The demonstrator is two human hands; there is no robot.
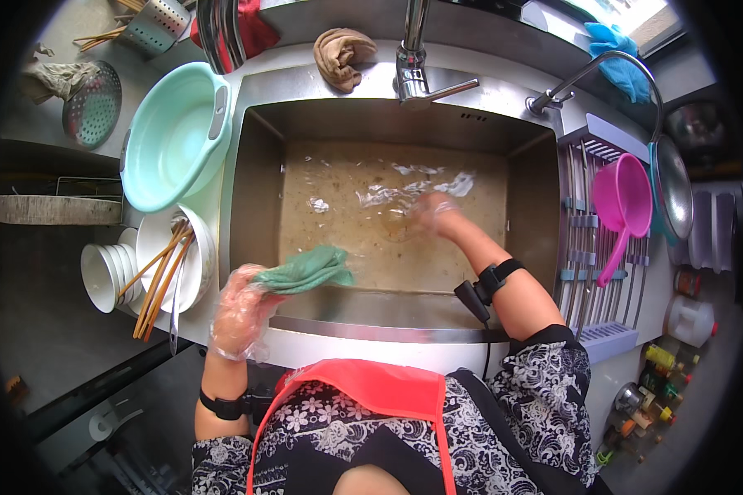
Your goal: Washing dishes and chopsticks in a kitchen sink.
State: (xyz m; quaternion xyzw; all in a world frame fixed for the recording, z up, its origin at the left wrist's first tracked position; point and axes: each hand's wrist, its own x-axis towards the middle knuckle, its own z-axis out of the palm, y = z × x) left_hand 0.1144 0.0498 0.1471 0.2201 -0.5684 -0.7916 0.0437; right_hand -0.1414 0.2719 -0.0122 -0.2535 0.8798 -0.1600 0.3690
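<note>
My left hand (244,312), in a clear plastic glove, grips a folded green cloth (309,270) over the near left edge of the steel sink (384,309). Murky, brownish water with small specks lies in the basin. My right hand (430,213), also in a clear glove, reaches into this water right of the middle; it is blurred, and its fingers are hidden, so whether it holds anything cannot be told. The chrome faucet (413,80) stands behind the basin.
Left of the sink are a mint-green basin (213,167), white bowls (102,278) and a bundle of wooden chopsticks (155,291). A brown cloth (340,59) lies behind. To the right stand a slatted rack (600,346), a pink ladle (622,198) and a thin curved tap (634,55).
</note>
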